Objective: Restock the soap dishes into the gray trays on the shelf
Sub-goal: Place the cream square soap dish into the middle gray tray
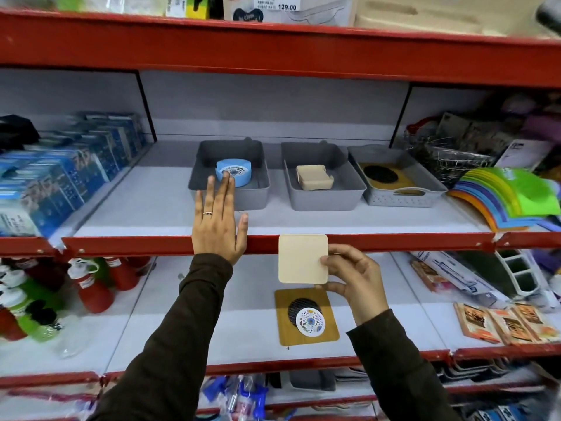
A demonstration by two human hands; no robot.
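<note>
Three gray trays stand in a row on the middle shelf. The left tray [200,177] holds a round blue soap dish [235,171]. The middle tray [326,197] holds a beige square soap dish [314,177]. The right tray [400,199] holds a wooden square dish with a black oval grid [381,174]. My left hand [217,226] is flat and empty, fingertips at the left tray's front wall, in front of the blue dish. My right hand [353,279] pinches a beige square soap dish [302,258] below the shelf's front lip.
A wooden dish with a black grid and a round floral disc [306,319] lies on the lower shelf. Blue boxes [69,174] fill the left of the middle shelf, wire baskets [449,165] and coloured mats [510,196] the right. Red and green bottles [45,299] stand lower left.
</note>
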